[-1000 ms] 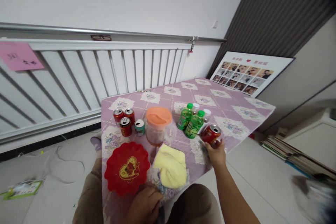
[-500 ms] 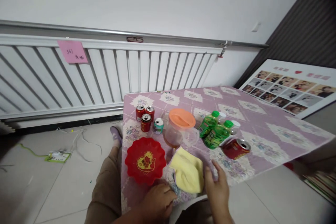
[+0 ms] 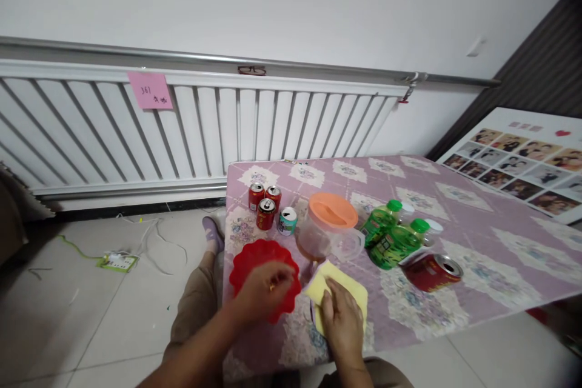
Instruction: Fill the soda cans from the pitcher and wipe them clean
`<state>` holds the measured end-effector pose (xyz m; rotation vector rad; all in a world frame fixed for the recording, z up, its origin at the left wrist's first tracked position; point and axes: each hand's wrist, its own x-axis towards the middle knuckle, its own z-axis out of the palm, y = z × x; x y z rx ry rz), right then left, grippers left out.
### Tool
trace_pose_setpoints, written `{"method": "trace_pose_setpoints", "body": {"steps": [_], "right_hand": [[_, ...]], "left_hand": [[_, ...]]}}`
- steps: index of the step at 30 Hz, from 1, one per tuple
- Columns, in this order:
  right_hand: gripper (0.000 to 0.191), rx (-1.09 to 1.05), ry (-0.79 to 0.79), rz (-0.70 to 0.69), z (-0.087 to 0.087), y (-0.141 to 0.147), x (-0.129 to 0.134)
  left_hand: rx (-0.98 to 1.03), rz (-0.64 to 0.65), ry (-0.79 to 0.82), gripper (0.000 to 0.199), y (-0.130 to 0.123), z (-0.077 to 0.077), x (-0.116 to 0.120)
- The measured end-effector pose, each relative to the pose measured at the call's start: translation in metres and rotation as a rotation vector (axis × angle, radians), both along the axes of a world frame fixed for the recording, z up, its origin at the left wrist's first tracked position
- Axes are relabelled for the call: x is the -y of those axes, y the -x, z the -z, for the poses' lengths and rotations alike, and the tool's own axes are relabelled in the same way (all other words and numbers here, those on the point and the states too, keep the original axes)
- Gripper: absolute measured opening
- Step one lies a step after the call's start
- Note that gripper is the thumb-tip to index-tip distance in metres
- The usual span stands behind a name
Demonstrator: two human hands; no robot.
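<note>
My left hand is over the red scalloped bowl, blurred by motion and covering most of the bowl's yellow pattern. Its fingers bend to the right, but the blur hides whether they hold anything. On the folded yellow cloth lies my right hand, its fingers stretched over the top and its thumb apart. Behind the cloth stands a clear plastic pitcher with an orange lid and a little brown liquid at the bottom.
Several red cans, such as one can, and a teal can stand at the left. Green-capped bottles and a larger red can lie right of the pitcher. A radiator runs behind the cloth-covered table.
My left hand has risen from the table's front edge to over the red bowl. My right hand has moved left from beside the cloth onto it, and the cloth now looks flatter.
</note>
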<state>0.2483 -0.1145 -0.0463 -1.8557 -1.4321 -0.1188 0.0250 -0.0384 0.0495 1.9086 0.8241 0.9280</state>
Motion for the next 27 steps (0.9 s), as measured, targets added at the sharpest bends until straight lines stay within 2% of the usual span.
{"method": "trace_pose_setpoints", "body": {"steps": [2, 5, 7, 10, 15, 22, 27], "right_hand": [[0.041, 0.026, 0.0, 0.005, 0.0, 0.001, 0.0], [0.04, 0.049, -0.004, 0.008, 0.0, 0.002, -0.001], [0.039, 0.047, -0.014, 0.009, 0.001, 0.002, -0.001], [0.039, 0.045, -0.021, 0.011, 0.002, 0.002, -0.002], [0.039, 0.042, -0.013, 0.014, 0.003, 0.002, -0.001], [0.038, 0.042, -0.014, 0.022, 0.004, 0.003, 0.0], [0.038, 0.051, -0.009, 0.037, 0.004, 0.003, 0.0]], "left_hand": [[0.07, -0.194, 0.03, 0.021, 0.006, -0.013, -0.045], [0.06, -0.378, 0.059, 0.032, 0.008, -0.014, -0.109], [0.012, -0.432, 0.003, 0.045, 0.004, -0.006, -0.141], [-0.037, -0.412, -0.13, 0.059, -0.003, 0.006, -0.169], [-0.075, -0.312, -0.197, 0.063, -0.015, 0.017, -0.187], [-0.069, -0.386, -0.139, 0.078, -0.024, 0.038, -0.189], [-0.036, -0.372, -0.11, 0.072, -0.024, 0.038, -0.187]]}}
